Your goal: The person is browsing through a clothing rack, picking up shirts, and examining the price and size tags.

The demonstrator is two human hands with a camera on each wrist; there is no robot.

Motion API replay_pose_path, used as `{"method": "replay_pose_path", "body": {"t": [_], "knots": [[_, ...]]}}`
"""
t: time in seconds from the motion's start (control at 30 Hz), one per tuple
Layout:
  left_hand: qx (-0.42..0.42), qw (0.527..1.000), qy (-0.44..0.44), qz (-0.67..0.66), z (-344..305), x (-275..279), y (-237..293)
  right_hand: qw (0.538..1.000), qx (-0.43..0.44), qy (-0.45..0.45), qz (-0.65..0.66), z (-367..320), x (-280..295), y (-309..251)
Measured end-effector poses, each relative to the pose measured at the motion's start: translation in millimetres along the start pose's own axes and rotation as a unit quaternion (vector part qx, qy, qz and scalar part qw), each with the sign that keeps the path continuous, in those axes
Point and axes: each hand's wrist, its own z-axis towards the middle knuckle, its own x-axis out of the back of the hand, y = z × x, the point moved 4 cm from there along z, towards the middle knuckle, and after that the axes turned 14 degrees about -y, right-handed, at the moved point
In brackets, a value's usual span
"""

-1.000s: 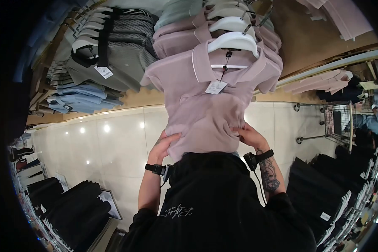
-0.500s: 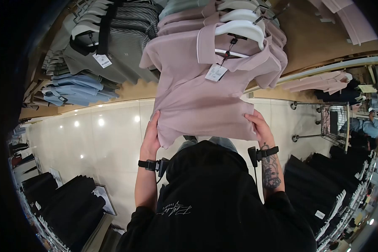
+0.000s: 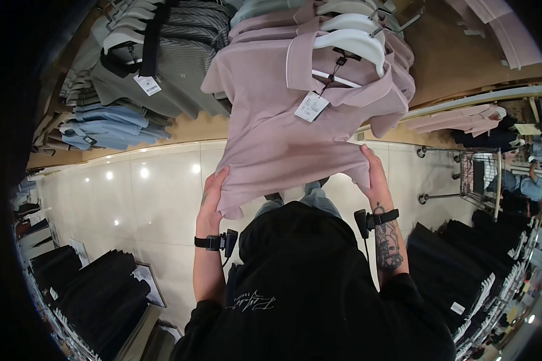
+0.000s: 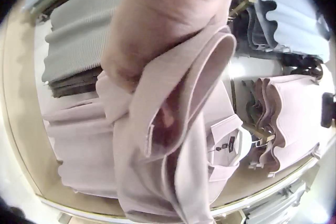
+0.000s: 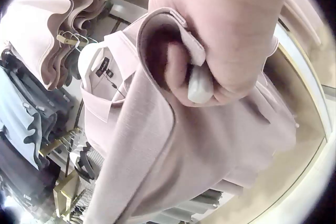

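Note:
A pink polo shirt [image 3: 283, 132] hangs on a white hanger [image 3: 352, 45], its lower part drawn toward the person, with a white tag [image 3: 311, 106] below the collar. The left hand [image 3: 212, 195] grips the hem at its left corner; in the left wrist view the hand [image 4: 163, 29] has the folded hem [image 4: 181, 82] over its fingers, which are mostly hidden. At the right corner the right hand [image 3: 376, 177] holds the hem. In the right wrist view, thumb and finger of that hand [image 5: 220, 35] pinch the fabric edge, which curls around the fingertip.
Grey shirts [image 3: 180, 84] and blue shirts [image 3: 105, 129] hang at the left. Black garments [image 3: 102, 289] fill racks at lower left and lower right. A wheeled cart [image 3: 482, 174] stands on the tiled floor at the right, with another person [image 3: 533, 183] beyond it.
Both hands have moved apart, spreading the shirt's lower part wider. Since half a second ago, the right hand has risen slightly and the left hand has lowered slightly, both still gripping the hem.

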Motion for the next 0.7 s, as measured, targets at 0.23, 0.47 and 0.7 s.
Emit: {"method": "replay_pose_path", "body": {"t": [0.23, 0.47, 0.7], "knots": [[-0.046, 0.993, -0.048, -0.102, 7.0, -1.4, -2.3, 1.000, 0.010, 0.007, -0.028, 2.1, 12.6, 8.6], [-0.056, 0.998, 0.029, 0.002, 1.7, -0.4, 6.1, 1.000, 0.002, 0.012, -0.003, 2.3, 24.4, 6.0], [-0.005, 0.999, 0.042, -0.002, 4.8, 12.5, 1.5, 0.998, 0.007, 0.041, -0.040, 3.0, 31.8, 8.7]]}}
